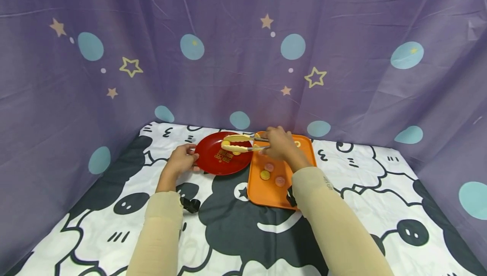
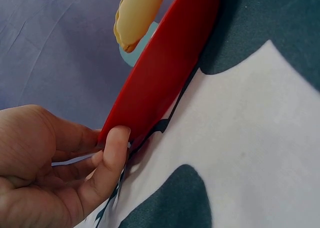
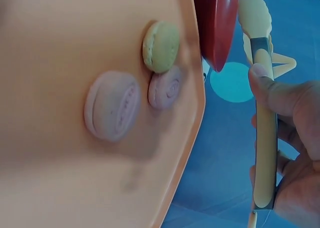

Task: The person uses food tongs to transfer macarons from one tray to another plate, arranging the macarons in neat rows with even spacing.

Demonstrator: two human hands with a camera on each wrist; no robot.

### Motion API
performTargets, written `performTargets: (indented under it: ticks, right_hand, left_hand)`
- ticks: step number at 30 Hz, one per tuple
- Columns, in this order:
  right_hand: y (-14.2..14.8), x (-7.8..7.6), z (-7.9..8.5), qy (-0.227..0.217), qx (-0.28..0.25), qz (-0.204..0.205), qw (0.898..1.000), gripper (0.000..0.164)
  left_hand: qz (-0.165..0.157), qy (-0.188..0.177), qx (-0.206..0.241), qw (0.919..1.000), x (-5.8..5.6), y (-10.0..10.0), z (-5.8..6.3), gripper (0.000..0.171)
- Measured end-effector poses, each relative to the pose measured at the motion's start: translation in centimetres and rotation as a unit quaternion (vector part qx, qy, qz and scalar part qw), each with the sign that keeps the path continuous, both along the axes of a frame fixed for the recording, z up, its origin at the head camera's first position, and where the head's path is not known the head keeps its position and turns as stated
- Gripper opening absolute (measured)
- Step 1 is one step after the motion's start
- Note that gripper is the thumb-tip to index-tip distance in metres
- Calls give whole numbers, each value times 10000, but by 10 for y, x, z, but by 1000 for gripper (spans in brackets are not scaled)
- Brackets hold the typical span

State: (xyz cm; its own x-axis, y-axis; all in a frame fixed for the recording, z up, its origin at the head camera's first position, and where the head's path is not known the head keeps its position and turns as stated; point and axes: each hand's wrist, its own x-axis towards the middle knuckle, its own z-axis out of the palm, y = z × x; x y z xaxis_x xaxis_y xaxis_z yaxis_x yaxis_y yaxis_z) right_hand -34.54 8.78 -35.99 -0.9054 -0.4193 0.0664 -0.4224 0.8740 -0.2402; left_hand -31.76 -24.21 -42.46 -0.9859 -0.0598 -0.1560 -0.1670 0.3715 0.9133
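Observation:
With thumb and fingers, my left hand (image 1: 181, 159) pinches the left rim of a red plate (image 1: 207, 164); the left wrist view shows the thumb on the plate's (image 2: 165, 72) underside. My right hand (image 1: 279, 143) grips a pair of tongs (image 3: 266, 138) with cream tips. In the head view the tongs reach left over the plate. A small yellow piece (image 1: 226, 143) shows near their tips; whether they grip it cannot be told. Another yellow piece (image 1: 236, 153) lies on the plate, partly under the tongs.
Right of the plate, an orange tray (image 1: 262, 195) holds a yellow macaron (image 3: 161, 46), a pink macaron (image 3: 112, 106) and a second pink macaron (image 3: 165, 87). A pale ring-shaped piece (image 1: 297, 144) is at its far end. Behind hangs a purple curtain (image 1: 228, 81).

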Motion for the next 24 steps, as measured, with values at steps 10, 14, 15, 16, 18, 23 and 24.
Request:
performTargets:
  ticks: [10, 14, 15, 16, 18, 23, 24]
  right_hand:
    - [-11, 2, -5, 71, 260, -223, 9994, 53]
    - [-13, 1, -8, 26, 310, -234, 9992, 54]
    - [-13, 2, -9, 17, 328, -240, 9992, 53]
    - [-13, 2, -9, 7, 343, -244, 9991, 53]
    - [-14, 2, -11, -2, 356, -263, 9990, 53]
    - [-17, 3, -13, 14, 406, -305, 9987, 51]
    - [-17, 3, -13, 16, 395, -318, 9987, 51]
  left_hand:
    - [4, 2, -67, 10000, 1, 0, 0, 50]
    - [2, 31, -44, 10000, 0, 0, -1, 50]
    - [2, 32, -39, 10000, 0, 0, -1, 50]
    - [-9, 37, -38, 10000, 0, 0, -1, 50]
    - [12, 8, -43, 10000, 0, 0, -1, 50]
    - [3, -4, -63, 10000, 0, 0, -1, 50]
    - [-11, 4, -50, 10000, 0, 0, -2, 50]
